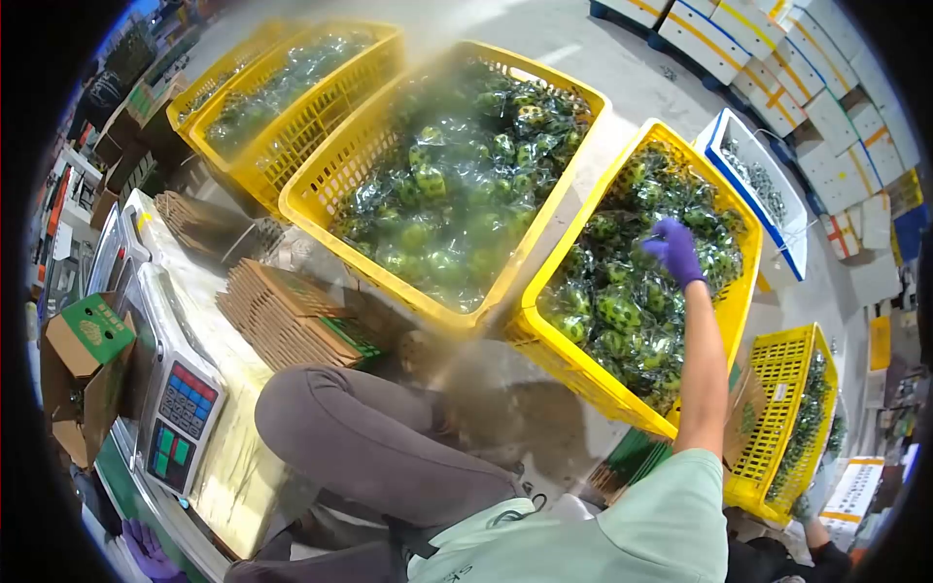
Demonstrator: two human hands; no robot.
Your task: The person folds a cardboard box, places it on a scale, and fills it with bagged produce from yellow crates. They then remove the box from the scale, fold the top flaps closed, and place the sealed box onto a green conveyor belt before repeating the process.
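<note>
My right hand (pixel 673 251), in a purple glove, reaches over the near yellow crate (pixel 536 325). Its fingers are loosely bent and apart, just above or touching the bags; nothing shows in its grasp. Clear plastic bags of round green produce (pixel 617 313), dark-patterned, fill this crate. At the lower left edge a purple-gloved hand (pixel 146 549), apparently my left, lies beside the weighing-scale bench with its fingers extended. Its arm is out of view. Closest to it is a scale (pixel 182 428) with a keypad. An opened cardboard box (pixel 87 340) stands beside the scale.
A larger yellow crate (pixel 457 319) of similar bags stands ahead, with more yellow crates (pixel 292 146) behind. Flattened cartons (pixel 282 316) lean near my knee. A white foam box (pixel 758 185) and another yellow crate (pixel 777 408) are at the right. Part of another person shows lower right.
</note>
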